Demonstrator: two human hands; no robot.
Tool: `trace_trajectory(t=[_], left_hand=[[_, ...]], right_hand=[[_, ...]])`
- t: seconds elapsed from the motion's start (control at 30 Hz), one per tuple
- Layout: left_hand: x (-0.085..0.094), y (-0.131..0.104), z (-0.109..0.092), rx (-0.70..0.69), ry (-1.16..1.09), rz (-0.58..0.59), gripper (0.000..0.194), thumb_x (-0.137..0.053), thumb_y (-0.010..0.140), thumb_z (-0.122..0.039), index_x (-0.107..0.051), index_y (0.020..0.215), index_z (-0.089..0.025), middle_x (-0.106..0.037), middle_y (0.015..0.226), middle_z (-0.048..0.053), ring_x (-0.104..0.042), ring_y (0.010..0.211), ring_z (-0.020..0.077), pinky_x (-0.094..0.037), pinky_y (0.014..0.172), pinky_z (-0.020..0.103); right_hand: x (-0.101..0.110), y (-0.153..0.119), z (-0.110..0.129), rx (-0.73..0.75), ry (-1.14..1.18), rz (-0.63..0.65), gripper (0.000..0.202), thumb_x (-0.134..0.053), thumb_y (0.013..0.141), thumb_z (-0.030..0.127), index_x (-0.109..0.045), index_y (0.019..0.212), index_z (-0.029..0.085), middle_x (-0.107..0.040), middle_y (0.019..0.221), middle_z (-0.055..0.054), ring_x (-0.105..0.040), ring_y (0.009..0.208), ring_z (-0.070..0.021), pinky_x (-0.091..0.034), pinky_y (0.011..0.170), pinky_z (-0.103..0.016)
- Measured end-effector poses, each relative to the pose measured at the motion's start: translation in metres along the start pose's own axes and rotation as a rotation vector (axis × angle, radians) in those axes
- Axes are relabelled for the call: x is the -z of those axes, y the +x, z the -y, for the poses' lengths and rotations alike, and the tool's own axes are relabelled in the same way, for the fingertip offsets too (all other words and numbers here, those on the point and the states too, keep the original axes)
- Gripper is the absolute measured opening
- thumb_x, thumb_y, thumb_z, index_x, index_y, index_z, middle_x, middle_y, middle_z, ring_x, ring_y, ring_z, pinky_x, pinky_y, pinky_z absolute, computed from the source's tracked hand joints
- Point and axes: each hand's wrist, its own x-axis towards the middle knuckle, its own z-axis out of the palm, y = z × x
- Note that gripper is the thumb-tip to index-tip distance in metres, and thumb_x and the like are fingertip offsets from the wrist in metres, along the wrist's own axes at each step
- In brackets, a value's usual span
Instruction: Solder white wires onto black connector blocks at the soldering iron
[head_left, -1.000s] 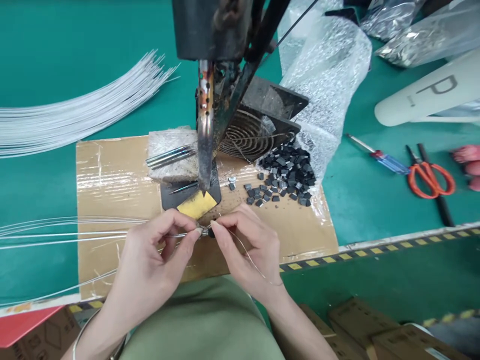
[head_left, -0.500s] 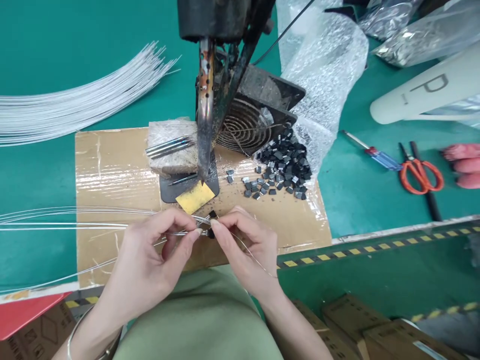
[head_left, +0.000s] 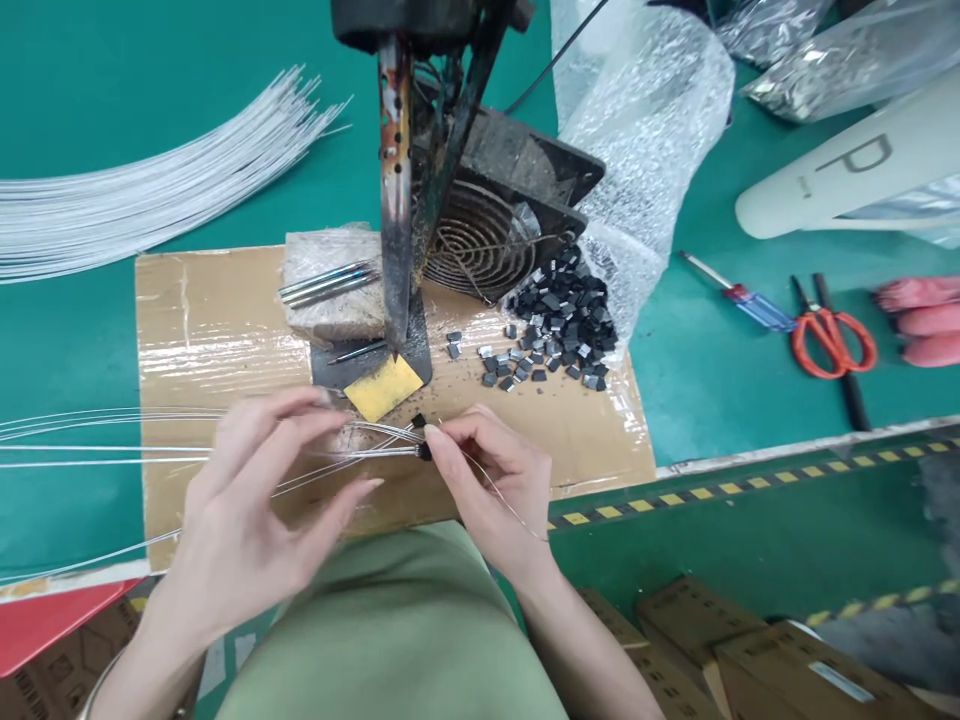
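My right hand (head_left: 491, 485) pinches a small black part (head_left: 424, 451) at the end of a thin white wire (head_left: 105, 461) that runs off to the left; a fine strand also trails from this hand. My left hand (head_left: 251, 500) hovers over the wires just left of the part, blurred, fingers apart and holding nothing. Both hands are above a taped cardboard sheet (head_left: 217, 330). A mounted soldering iron (head_left: 395, 190) points down at a yellow pad (head_left: 382, 387) just beyond my fingers.
A pile of small black parts (head_left: 559, 320) lies by a fan grille (head_left: 480, 240) and bubble wrap (head_left: 645, 130). A white wire bundle (head_left: 150, 190) lies at far left. Screwdriver (head_left: 739, 293) and orange scissors (head_left: 829, 335) lie right, near pink-gloved fingers (head_left: 919, 320).
My left hand has let go of the wire near the black part and pulled back to the left with its fingers spread. My right hand keeps its pinch.
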Motion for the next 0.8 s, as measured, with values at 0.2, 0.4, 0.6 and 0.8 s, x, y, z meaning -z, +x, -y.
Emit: trace_trajectory(t=[0.2, 0.4, 0.6, 0.8], left_hand=[[0.004, -0.012, 0.038, -0.052, 0.344, 0.045, 0.062, -0.070, 0.092, -0.052, -0.055, 0.147, -0.026, -0.056, 0.134, 0.019, -0.058, 0.122, 0.0424, -0.048, 0.099, 0.060], [0.015, -0.014, 0.040, -0.265, 0.353, 0.095, 0.026, -0.062, 0.101, -0.021, -0.061, 0.126, -0.024, -0.073, 0.110, 0.007, -0.068, 0.096, 0.0296, -0.047, 0.077, 0.047], [0.013, -0.013, 0.031, -0.330, 0.462, 0.134, 0.014, -0.056, 0.103, -0.020, -0.069, 0.106, -0.015, -0.075, 0.101, 0.009, -0.062, 0.089, 0.0274, -0.048, 0.077, 0.045], [0.008, -0.021, 0.022, -0.409, 0.701, 0.179, 0.019, -0.054, 0.094, -0.004, -0.070, 0.103, -0.010, -0.070, 0.106, 0.017, -0.059, 0.094, 0.0329, -0.048, 0.080, 0.046]], right_hand=[[0.005, 0.000, -0.007, 0.001, -0.055, -0.020, 0.022, -0.067, 0.099, 0.024, -0.067, 0.077, 0.019, -0.053, 0.068, 0.004, -0.046, 0.065, -0.0112, -0.035, 0.059, -0.027], [0.013, 0.000, -0.012, 0.074, -0.182, 0.034, 0.021, -0.068, 0.098, 0.024, -0.069, 0.078, 0.019, -0.054, 0.066, 0.003, -0.047, 0.064, -0.0114, -0.038, 0.060, -0.026], [0.019, -0.003, -0.020, 0.025, -0.105, -0.042, 0.022, -0.065, 0.100, 0.034, -0.076, 0.087, 0.020, -0.069, 0.078, -0.002, -0.059, 0.065, -0.0132, -0.044, 0.061, -0.027], [0.021, -0.003, -0.028, -0.030, 0.018, -0.133, 0.034, -0.065, 0.099, 0.046, -0.077, 0.084, 0.018, -0.069, 0.071, -0.002, -0.056, 0.053, -0.0118, -0.044, 0.052, -0.026]])
